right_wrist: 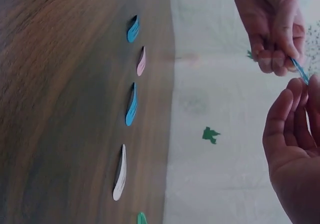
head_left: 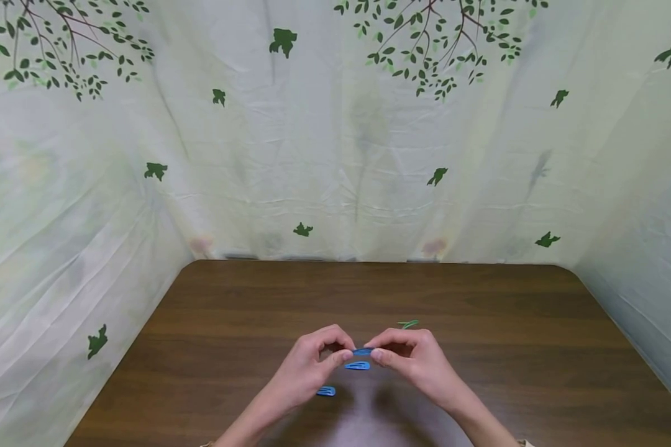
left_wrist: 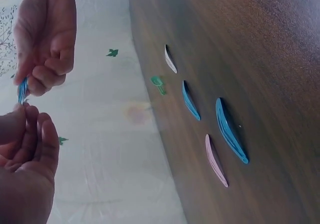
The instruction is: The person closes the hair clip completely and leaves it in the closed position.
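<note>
Above the table, my left hand (head_left: 313,363) and right hand (head_left: 419,357) pinch opposite ends of one blue snap hair clip (head_left: 362,351) between thumb and fingers. Both wrist views show the same blue clip held between the fingertips. Below the hands lie a blue hair clip (head_left: 358,365) and another blue hair clip (head_left: 325,391), the latter partly covered by the left hand. A pink hair clip (left_wrist: 216,160) and a white hair clip (left_wrist: 170,59) lie in the same row; in the head view I cannot make them out behind the hands.
A green hair clip (head_left: 409,323) lies just beyond the right hand, partly hidden. The brown wooden table (head_left: 246,310) ends at a hanging white cloth (head_left: 324,155) with leaf prints, which also runs along both sides.
</note>
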`<control>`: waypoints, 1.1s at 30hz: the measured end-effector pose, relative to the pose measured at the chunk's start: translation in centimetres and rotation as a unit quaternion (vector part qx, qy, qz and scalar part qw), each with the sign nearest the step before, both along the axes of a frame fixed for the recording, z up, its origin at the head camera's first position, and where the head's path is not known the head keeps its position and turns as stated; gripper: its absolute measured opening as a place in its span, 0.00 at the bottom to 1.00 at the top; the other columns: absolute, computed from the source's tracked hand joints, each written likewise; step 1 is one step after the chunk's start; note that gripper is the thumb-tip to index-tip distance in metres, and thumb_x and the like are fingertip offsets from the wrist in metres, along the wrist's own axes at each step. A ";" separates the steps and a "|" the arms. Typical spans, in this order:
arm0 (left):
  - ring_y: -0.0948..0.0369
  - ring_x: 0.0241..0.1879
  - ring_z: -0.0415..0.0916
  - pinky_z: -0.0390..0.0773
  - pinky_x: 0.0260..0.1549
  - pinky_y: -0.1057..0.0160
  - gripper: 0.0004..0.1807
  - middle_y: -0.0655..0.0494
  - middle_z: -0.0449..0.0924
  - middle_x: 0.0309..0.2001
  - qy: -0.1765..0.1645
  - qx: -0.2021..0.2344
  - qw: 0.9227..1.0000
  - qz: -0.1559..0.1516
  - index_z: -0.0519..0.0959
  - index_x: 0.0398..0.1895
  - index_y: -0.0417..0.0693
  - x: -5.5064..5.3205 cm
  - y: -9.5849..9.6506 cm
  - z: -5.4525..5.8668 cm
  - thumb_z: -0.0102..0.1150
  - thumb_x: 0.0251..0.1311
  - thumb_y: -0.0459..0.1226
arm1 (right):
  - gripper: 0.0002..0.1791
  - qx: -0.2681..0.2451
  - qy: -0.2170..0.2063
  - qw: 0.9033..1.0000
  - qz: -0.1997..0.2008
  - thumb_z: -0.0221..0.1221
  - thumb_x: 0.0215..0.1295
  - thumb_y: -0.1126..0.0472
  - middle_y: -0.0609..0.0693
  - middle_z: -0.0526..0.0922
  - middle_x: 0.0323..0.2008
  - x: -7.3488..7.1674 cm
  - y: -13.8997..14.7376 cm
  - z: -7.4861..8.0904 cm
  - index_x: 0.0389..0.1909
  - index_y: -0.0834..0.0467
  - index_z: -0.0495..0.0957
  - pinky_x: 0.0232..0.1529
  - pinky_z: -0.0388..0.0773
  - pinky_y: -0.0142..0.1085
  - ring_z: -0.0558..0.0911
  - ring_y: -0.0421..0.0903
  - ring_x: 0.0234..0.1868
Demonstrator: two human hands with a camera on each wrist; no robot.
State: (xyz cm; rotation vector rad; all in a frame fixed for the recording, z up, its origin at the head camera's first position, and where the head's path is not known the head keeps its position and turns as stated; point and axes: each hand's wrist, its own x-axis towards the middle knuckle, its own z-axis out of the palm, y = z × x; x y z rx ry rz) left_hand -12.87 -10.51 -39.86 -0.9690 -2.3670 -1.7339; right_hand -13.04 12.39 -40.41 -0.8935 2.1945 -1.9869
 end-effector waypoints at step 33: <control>0.62 0.33 0.76 0.81 0.33 0.65 0.10 0.59 0.79 0.33 0.084 -0.030 0.993 0.081 0.82 0.33 0.47 0.5 0.2 -1.1 0.70 0.52 0.25 | 0.09 0.010 -0.088 0.994 -0.056 0.67 0.63 0.59 0.55 0.85 0.32 0.5 -0.5 -0.8 0.41 0.59 0.84 0.37 0.82 0.40 0.84 0.55 0.32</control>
